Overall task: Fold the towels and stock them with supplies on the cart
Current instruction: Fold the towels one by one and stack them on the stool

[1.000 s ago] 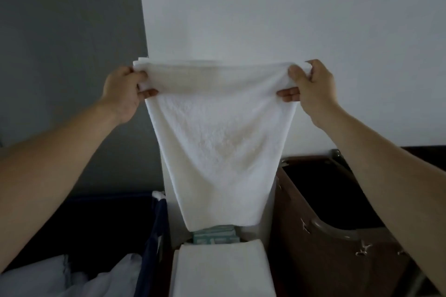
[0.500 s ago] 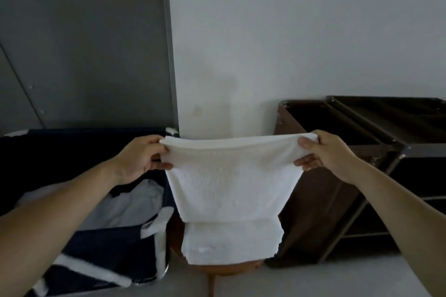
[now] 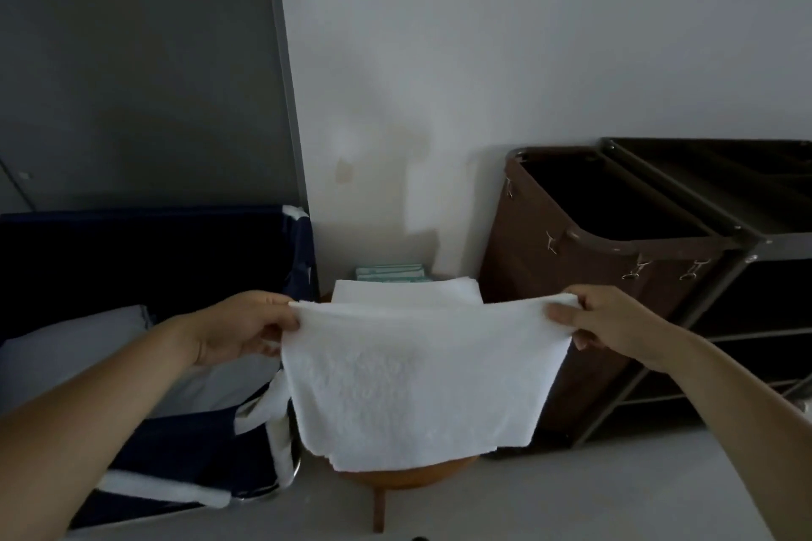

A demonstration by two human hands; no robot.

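At the left, a navy bin [image 3: 175,259] holds pale linen [image 3: 79,347]. Just right of it, our left hand [image 3: 246,329] pinches the towel [image 3: 417,378] by its left top corner. The towel hangs folded between our hands, near side of a stool [image 3: 408,474] bearing a stack [image 3: 404,292] of folded towels, with teal packs [image 3: 389,272] behind. Our right hand [image 3: 615,325] pinches the right corner. Far right stands the cart [image 3: 747,242] with its brown bag [image 3: 549,290].

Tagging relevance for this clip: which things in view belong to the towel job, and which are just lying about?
Job: white towel held at its top corners by left hand and right hand; folded towel stack; teal packets; cart.
Lying about, it seems: navy laundry bin; brown hamper bag; wooden stool under the stack.
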